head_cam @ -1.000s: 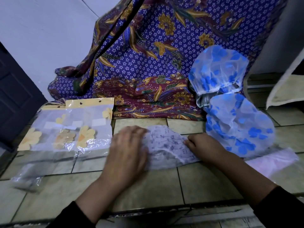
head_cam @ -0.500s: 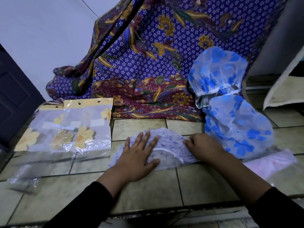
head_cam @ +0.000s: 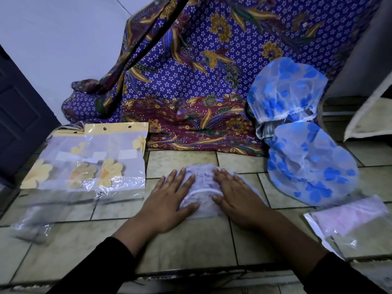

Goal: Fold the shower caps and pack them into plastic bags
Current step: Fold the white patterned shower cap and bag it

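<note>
A pale lilac patterned shower cap [head_cam: 203, 187] lies folded flat on the tiled floor in the middle. My left hand [head_cam: 169, 198] presses flat on its left part, fingers spread. My right hand [head_cam: 235, 196] presses flat on its right part, fingers spread too. Neither hand grips anything. Two puffy blue-flowered shower caps lie at the right, one [head_cam: 286, 90] leaning on the cloth, the other [head_cam: 311, 164] on the floor below it. Clear plastic bags with yellow flowers [head_cam: 84, 160] lie at the left.
A purple and maroon batik cloth [head_cam: 191, 81] hangs behind. A bag holding a pink cap [head_cam: 347, 217] lies at the lower right. A crumpled clear bag [head_cam: 31, 225] lies at the lower left. A dark door [head_cam: 19, 115] stands at the far left.
My left hand folded the cap's left side over and spread flat on it. My right hand opened from a pinch at the cap's right edge and now lies flat.
</note>
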